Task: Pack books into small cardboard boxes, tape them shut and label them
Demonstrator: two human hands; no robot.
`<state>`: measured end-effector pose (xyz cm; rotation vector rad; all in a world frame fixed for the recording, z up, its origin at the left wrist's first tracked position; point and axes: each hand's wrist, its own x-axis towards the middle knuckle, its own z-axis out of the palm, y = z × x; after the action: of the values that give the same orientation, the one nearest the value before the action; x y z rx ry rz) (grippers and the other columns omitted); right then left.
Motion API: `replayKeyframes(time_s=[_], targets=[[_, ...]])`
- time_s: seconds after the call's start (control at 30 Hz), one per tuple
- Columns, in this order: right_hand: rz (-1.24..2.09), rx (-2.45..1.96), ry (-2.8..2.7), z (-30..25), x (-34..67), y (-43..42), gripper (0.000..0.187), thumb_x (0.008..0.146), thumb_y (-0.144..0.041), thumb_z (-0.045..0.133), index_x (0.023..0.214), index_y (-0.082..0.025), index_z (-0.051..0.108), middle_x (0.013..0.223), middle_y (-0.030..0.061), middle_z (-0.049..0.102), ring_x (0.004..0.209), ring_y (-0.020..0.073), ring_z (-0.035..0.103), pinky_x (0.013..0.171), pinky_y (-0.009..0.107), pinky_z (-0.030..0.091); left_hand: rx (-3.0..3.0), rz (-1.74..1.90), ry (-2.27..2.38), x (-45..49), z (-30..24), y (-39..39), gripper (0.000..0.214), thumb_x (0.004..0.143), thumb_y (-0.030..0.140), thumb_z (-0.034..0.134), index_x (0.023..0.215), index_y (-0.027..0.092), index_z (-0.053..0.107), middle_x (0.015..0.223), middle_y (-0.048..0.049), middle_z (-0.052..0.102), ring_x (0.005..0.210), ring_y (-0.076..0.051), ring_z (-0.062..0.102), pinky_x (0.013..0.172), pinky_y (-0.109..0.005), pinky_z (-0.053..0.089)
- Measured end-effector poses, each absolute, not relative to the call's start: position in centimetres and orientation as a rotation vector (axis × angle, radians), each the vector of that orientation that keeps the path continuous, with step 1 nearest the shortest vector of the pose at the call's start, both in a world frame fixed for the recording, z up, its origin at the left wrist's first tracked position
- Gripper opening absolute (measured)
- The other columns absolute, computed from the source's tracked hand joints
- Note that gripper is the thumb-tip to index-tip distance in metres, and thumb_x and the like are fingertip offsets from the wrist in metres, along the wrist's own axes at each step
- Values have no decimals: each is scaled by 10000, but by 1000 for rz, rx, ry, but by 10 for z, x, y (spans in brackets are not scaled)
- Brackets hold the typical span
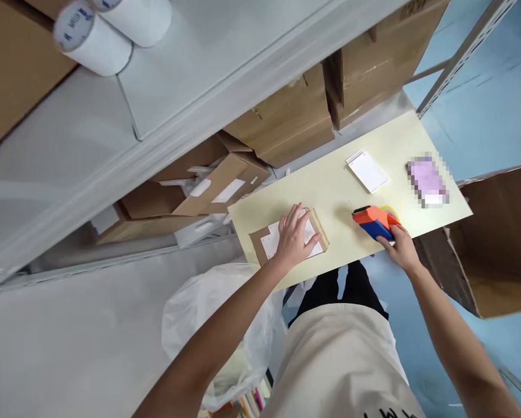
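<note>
My left hand (293,235) lies with fingers spread over a small flat cardboard package (258,244) at the left end of the pale yellow tabletop (330,180). White paper slips (270,244) show on the package around the hand. At the tabletop's front edge, the fingers of my right hand (402,247) are closed around an orange and blue tape dispenser (376,220). Part of a yellow ring shows behind the dispenser. The dispenser is apart from the package.
A stack of white labels (368,171) and a blurred purple object (428,180) lie on the tabletop. An open carton (495,244) stands to the right. A clear plastic bag (225,307) hangs at the lower left. Behind are cardboard boxes (286,116) beneath a grey shelf (208,52) with white rolls (104,46).
</note>
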<state>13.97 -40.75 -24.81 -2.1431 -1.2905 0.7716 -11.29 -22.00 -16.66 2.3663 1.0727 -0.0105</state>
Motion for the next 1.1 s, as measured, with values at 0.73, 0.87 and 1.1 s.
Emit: replayKeyframes(time_s=[0.73, 0.87, 1.1], targets=[[1723, -1410, -67, -257, 74, -413, 615, 713, -814, 508, 572, -215, 484, 489, -24, 432, 464, 117, 355, 457, 270, 300, 1980, -1155, 977, 11, -190, -173, 238, 752, 338, 642, 584, 169, 655, 574, -5, 630, 562, -132, 556, 521, -241, 367], [1846, -1321, 112, -261, 54, -427, 624, 658, -825, 533, 538, -216, 477, 474, -26, 425, 458, 112, 342, 471, 277, 297, 2043, -1372, 903, 7, -196, -161, 212, 766, 336, 634, 628, 187, 697, 618, -13, 664, 619, -152, 600, 570, -249, 405], [1957, -1293, 244, -268, 27, -441, 631, 606, -827, 566, 554, -201, 510, 495, -18, 482, 478, 116, 384, 494, 272, 314, 2246, -1732, 863, 3, -199, -163, 156, 799, 260, 611, 818, 203, 755, 880, -82, 736, 887, -246, 668, 727, -317, 480]])
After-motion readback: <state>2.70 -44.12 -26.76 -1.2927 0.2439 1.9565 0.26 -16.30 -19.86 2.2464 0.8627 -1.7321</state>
